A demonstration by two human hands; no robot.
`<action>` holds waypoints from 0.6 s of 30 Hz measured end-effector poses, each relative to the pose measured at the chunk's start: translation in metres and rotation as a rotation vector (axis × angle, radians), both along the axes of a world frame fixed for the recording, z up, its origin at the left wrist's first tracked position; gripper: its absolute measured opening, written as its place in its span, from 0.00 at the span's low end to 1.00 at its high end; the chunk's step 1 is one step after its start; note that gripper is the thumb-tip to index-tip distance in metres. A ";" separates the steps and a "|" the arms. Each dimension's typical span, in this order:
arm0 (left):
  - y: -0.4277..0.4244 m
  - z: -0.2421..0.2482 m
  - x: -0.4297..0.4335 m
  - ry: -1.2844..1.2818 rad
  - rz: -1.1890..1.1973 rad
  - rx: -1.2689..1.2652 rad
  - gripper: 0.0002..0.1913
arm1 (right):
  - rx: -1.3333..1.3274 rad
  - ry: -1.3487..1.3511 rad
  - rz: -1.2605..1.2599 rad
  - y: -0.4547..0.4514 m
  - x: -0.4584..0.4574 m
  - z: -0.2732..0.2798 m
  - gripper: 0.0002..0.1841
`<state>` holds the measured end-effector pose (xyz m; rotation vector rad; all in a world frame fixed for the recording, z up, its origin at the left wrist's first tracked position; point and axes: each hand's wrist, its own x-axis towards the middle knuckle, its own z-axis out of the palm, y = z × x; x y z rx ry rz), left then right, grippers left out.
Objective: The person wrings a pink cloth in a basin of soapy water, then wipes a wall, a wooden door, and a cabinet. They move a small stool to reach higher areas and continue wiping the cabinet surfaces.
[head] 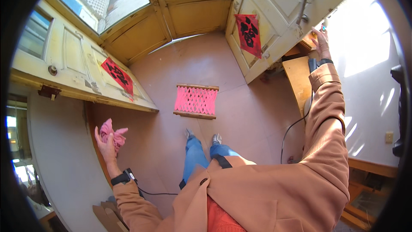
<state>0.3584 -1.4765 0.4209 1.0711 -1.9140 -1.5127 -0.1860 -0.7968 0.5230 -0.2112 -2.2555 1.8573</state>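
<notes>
My left hand (107, 145) holds a crumpled pink cloth (113, 136) out to the left, in front of a pale wall. My right hand (320, 43) reaches up at the right, beside the edge of the open right door (267, 22). Its fingers are spread near small coloured items, too small to name; whether it touches them I cannot tell. On the floor in front of my feet lies a folding stool (196, 101) with two wooden bars and a pink woven-cord seat.
The open left door (80, 61) bears a red paper (118, 76) with black writing, like the right one. Glazed yellow door panels (196, 16) stand ahead. A wooden cabinet (296, 77) is at right, cardboard (106, 216) at lower left. Black cables (285, 138) hang from my wrist devices.
</notes>
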 end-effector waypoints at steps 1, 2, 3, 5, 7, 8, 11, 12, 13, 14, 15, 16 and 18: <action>-0.009 0.000 -0.008 0.047 -0.018 -0.044 0.34 | -0.035 -0.026 0.006 -0.002 -0.006 0.003 0.47; -0.021 0.002 -0.019 0.001 -0.009 -0.152 0.35 | -0.066 -0.045 -0.021 -0.004 -0.012 0.007 0.44; -0.030 0.005 -0.026 0.015 -0.027 -0.192 0.35 | -0.075 -0.040 -0.077 -0.009 -0.019 0.009 0.41; -0.049 0.013 -0.045 -0.013 0.010 -0.240 0.36 | -0.091 -0.047 0.046 -0.011 -0.020 0.014 0.30; -0.062 0.019 -0.061 -0.004 0.024 -0.284 0.38 | -0.098 -0.025 0.039 -0.012 -0.019 0.016 0.40; -0.068 0.022 -0.067 -0.035 0.024 -0.314 0.38 | -0.119 -0.058 -0.003 -0.015 -0.021 0.016 0.46; -0.083 0.025 -0.084 -0.056 -0.032 -0.409 0.38 | -0.099 -0.097 -0.085 -0.020 -0.018 0.018 0.53; -0.087 0.023 -0.087 -0.048 -0.063 -0.449 0.38 | -0.074 -0.109 -0.032 -0.022 -0.017 0.021 0.47; -0.091 0.021 -0.090 -0.058 -0.036 -0.410 0.38 | -0.033 -0.111 -0.018 -0.024 -0.014 0.022 0.40; -0.095 0.017 -0.094 -0.021 -0.039 -0.399 0.38 | -0.048 -0.124 -0.037 -0.027 -0.011 0.022 0.35; -0.097 0.013 -0.097 0.005 -0.038 -0.369 0.38 | -0.042 -0.099 -0.089 -0.029 -0.008 0.023 0.30; -0.100 0.012 -0.096 -0.101 0.014 -0.374 0.37 | -0.028 -0.084 -0.125 -0.033 -0.004 0.022 0.31; -0.101 0.007 -0.096 -0.055 -0.013 -0.385 0.37 | 0.029 -0.054 -0.162 -0.039 0.005 0.022 0.32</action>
